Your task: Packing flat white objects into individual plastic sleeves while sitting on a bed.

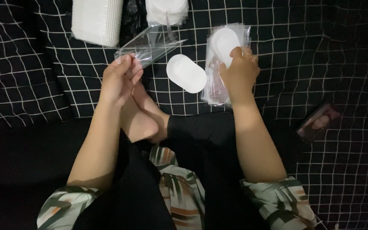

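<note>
— Where the head view looks straight down, what is held in each hand?

— A clear plastic sleeve (150, 44) is pinched by the left hand (120, 79), fingers closed on its near end. A white oval pad (223, 40) is gripped by the right hand (240, 72), fingers curled shut on the pad's lower edge.

— Long axes?

— The sleeve's long axis is seen running from the left fingertips up and to the right, its far end pointing toward the top of the frame. The held pad is stood lengthwise, its rounded end pointing up and slightly left, over a stack of filled clear sleeves (216, 85) lying under the right hand.

— Materials and shapes?

— The sleeve is noted as thin, glossy and transparent, with glare along its creases. Both pads are matte, soft-looking, with rounded ends. A second oval pad (186, 73) is laid flat between the hands, on the cloth, its axis slanted down to the right. The black cloth with a white grid (320, 51) is wrinkled.

— Other items?

— A ridged white stack (96, 19) and a pile of white pads in plastic (167, 10) are seen at the top edge. A dark rectangular card (319, 121) is lying at right, well apart.
</note>
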